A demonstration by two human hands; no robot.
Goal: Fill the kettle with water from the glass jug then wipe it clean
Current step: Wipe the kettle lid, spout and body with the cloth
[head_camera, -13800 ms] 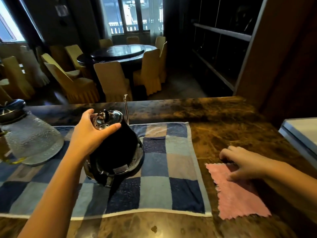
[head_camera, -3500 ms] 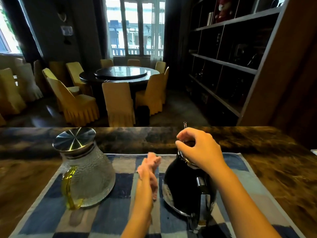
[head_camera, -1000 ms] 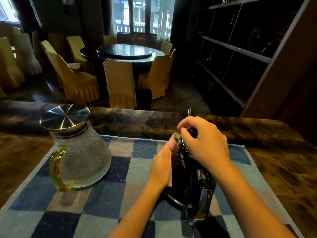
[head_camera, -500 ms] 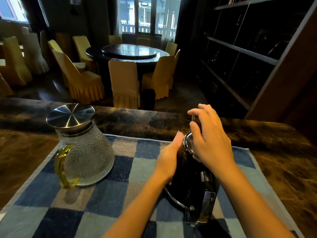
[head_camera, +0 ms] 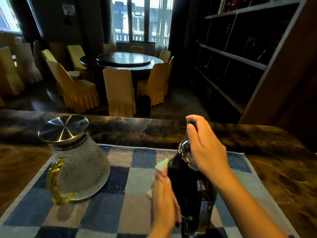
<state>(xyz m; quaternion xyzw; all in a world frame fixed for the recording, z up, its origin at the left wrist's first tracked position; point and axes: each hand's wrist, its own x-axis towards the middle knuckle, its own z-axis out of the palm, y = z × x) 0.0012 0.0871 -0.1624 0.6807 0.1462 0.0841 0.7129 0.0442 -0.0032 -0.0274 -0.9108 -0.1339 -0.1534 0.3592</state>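
The black kettle [head_camera: 188, 184] with a steel lid stands on the checked towel [head_camera: 120, 212], right of centre. My right hand [head_camera: 205, 148] rests on its lid, fingers near the thin spout. My left hand [head_camera: 163, 200] presses the pink cloth [head_camera: 161, 166] flat against the kettle's left side; most of the cloth is hidden under the palm. The textured glass jug [head_camera: 78, 170] with a steel lid and yellow handle stands upright on the towel's left part, apart from both hands.
The towel lies on a dark marble counter [head_camera: 137, 131] whose far edge drops to a dining room with a round table [head_camera: 123, 60] and covered chairs. Dark shelving [head_camera: 240, 57] rises at the right.
My left hand with the cloth has slid down the kettle's left side toward me. My right hand has stayed on the lid, fingers slightly more spread.
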